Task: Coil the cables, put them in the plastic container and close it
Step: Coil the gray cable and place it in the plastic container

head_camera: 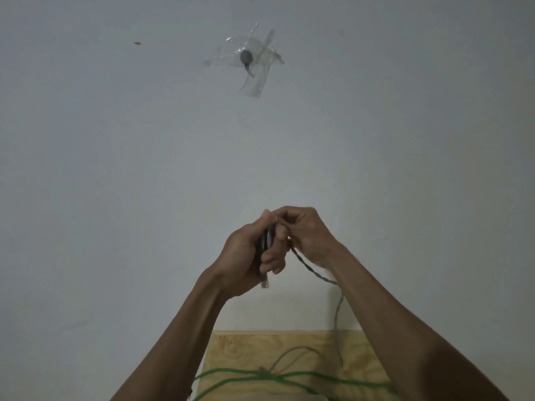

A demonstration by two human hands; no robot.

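On the far left I see only bare white wall (86, 169), with a small yellowish speck (137, 43) high up. Moving in, my left hand (249, 256) is raised in front of the wall, its fingers curled tight around a small bundle of grey cable (267, 237); a clear plug end (264, 282) pokes out below the fist. Above it, clear tape (254, 62) pins a round grey object (246, 56) to the wall.

Just beside and touching, my right hand (307, 235) has thumb and fingertips pinched together on the same cable at the top of the bundle. From under that hand the loose grey strand drops, bends right along my forearm and falls to the wooden table (231, 351) at the bottom edge. There it lies in an open loop.

A green cable (304, 377) runs across the table in two lines, crossing the grey one near its other plug. I cannot see any container from here.
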